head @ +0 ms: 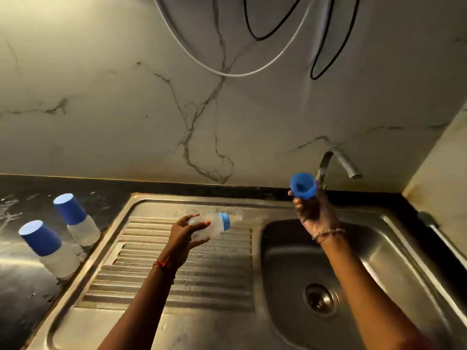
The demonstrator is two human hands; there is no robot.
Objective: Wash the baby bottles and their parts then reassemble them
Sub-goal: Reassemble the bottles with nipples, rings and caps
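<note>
Forearms enter from the bottom edge: the left forearm (141,306) crosses the drainboard (177,279), and the right forearm (366,299) crosses the sink basin (283,261).

1. Left hand (183,234): the fingers and thumb are curled round the body of a clear baby bottle (208,228) and grip it. The bottle lies almost on its side, above the drainboard and not touching it. Its neck points right, toward the basin. A blue collar ring (225,221) sits on the neck. What lies past the ring is too blurred to tell. A red thread (163,264) circles the left wrist.

2. Right hand (312,210): it is raised above the far rim of the basin, and its fingers hold the lower part of a blue bottle cap (303,186). The open end of the cap faces the camera. A bead bracelet (327,233) circles the right wrist. The cap and the bottle are well apart.

3. Sink: the tap (338,162) curves out just behind the cap, spout over the basin. The drain (321,299) sits in the basin floor, between the right forearm and the drainboard.

4. Worktop (15,286): it is dark and lies left of the sink. Two more baby bottles stand on it with their blue caps on, the nearer bottle (44,246) and the farther bottle (75,218), both just beside the edge of the drainboard.

5. Wall: veined marble panels rise behind the sink. A white cable (192,55) and a black cable (326,46) hang in loops near the top.
</note>
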